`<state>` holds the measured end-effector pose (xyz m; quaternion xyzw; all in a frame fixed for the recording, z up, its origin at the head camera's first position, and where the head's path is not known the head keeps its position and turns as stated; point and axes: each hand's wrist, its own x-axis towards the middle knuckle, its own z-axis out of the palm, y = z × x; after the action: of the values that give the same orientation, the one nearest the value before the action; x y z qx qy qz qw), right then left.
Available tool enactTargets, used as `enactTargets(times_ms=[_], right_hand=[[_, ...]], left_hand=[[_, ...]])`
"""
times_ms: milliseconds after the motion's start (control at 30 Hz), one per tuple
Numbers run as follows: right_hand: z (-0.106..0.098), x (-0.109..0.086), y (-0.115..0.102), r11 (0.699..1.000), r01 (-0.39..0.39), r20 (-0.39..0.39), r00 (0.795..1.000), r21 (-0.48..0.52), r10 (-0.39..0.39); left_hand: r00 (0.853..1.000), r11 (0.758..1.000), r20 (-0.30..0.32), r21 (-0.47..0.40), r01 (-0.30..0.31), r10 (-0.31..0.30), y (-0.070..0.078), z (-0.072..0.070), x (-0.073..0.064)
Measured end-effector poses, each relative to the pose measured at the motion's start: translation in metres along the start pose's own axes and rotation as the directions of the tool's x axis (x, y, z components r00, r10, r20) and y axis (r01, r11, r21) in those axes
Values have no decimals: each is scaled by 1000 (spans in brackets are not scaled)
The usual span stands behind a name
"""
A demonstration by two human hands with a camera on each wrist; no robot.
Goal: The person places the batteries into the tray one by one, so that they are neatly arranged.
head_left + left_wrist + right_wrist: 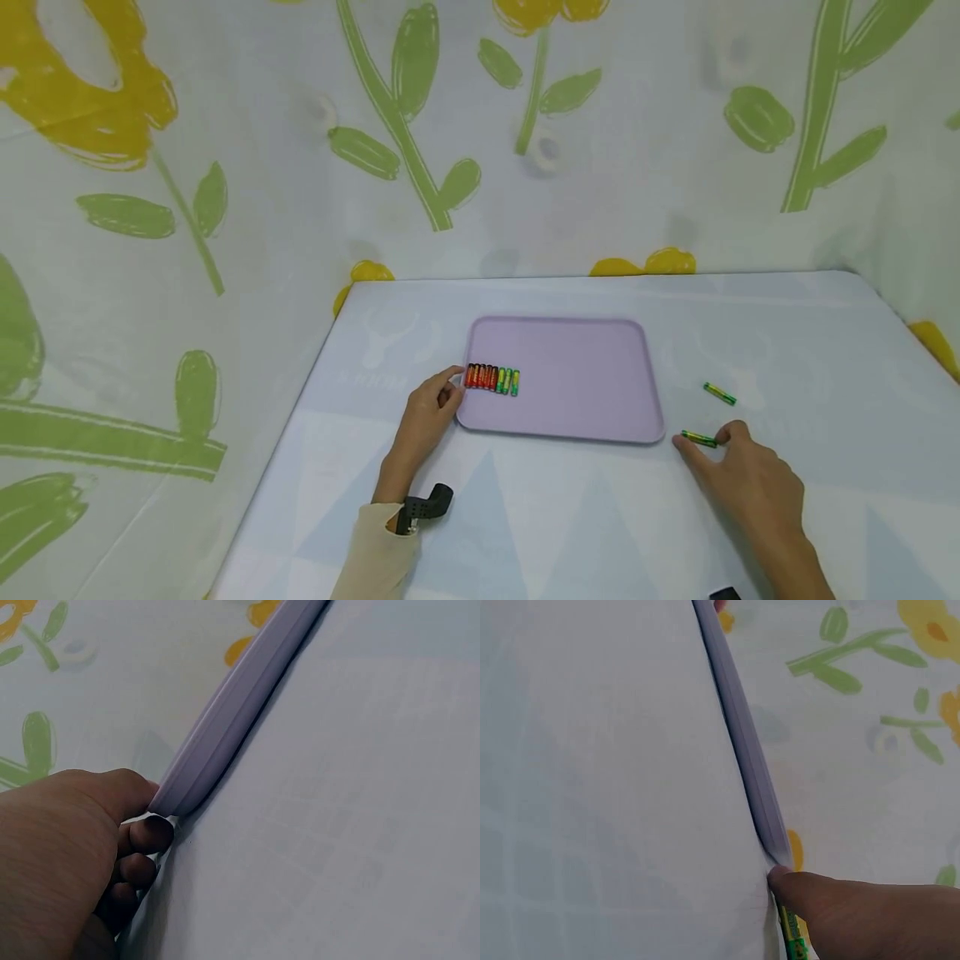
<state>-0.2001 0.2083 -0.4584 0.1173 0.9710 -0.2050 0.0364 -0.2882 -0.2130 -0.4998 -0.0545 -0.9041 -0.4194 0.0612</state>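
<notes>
My left hand (429,412) is at the left edge of a lilac tray (570,375), its thumb on the rim and curled fingers below, pinching the edge in the left wrist view. Close by that hand, inside the tray, several red-and-black batteries (482,377) stand side by side in a row, continued on the right by three green batteries (507,382). Off the tray's near right corner, my right hand (753,479) pinches another green battery (699,438) lengthwise between thumb and index finger, low over the table. The right wrist view shows part of this battery (793,934) below the thumb.
One more green battery (720,393) lies on the table, right of the tray and beyond my right hand. The pale table (600,517) has a triangle pattern. A flower-print cloth (637,167) hangs along its back and sides.
</notes>
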Motion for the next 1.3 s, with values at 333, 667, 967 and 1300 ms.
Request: enactTargets(times_ms=[333,667,967,1300], right_hand=[[8,2,4,999,34,-22,999,-3,-34],[6,4,11,990,117,-24,993,76,-115],[-15,18,36,915,362,85,921,179,-381],[-16,26,41,873,434,77,885,222,-460]], left_hand=[[1000,1000,12,15,1,-2,-2,4,-1],[1000,1000,5,-3,-13,13,-3,4,-2],[1000,1000,0,3,-18,18,-1,3,-1],[1000,1000,2,-3,-8,8,3,2,-1]])
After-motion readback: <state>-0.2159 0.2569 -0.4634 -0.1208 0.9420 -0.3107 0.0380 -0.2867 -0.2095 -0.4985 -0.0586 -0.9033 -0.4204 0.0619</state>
